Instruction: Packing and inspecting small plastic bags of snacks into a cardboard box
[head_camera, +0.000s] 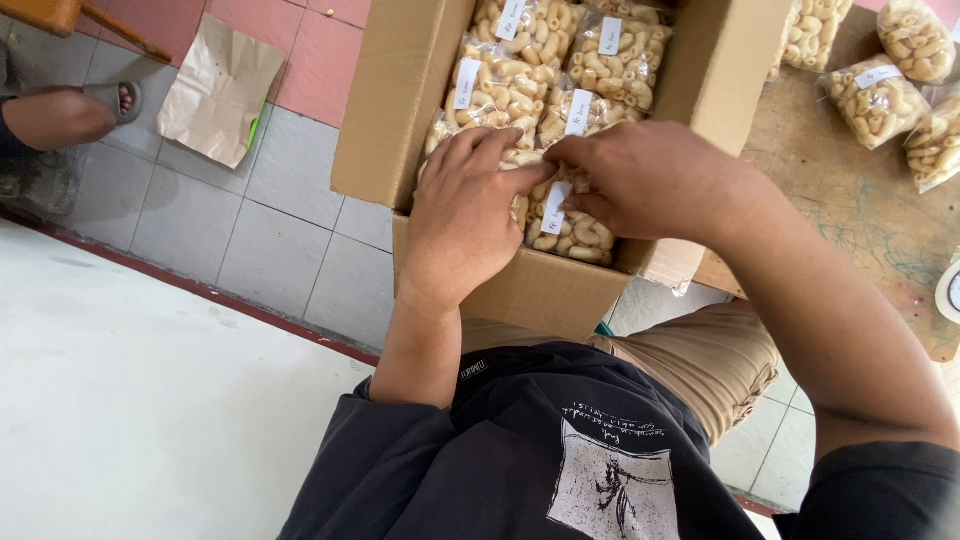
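**Both hands in the carton of macaroni packets**

My left hand lies palm-down, fingers loosely curled, on the clear packets of macaroni in the near end of the cardboard box. My right hand pinches one packet's top there. More packets lie on the wooden table to my right.

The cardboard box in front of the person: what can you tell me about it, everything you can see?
The cardboard box is plain brown corrugated card, open at the top with its flaps standing up. It sits in front of the person's lap, beside a wooden table. Inside are clear bags of pale curled snacks, each with a white label, packed close together. The left hand and the right hand press on the nearest bags.
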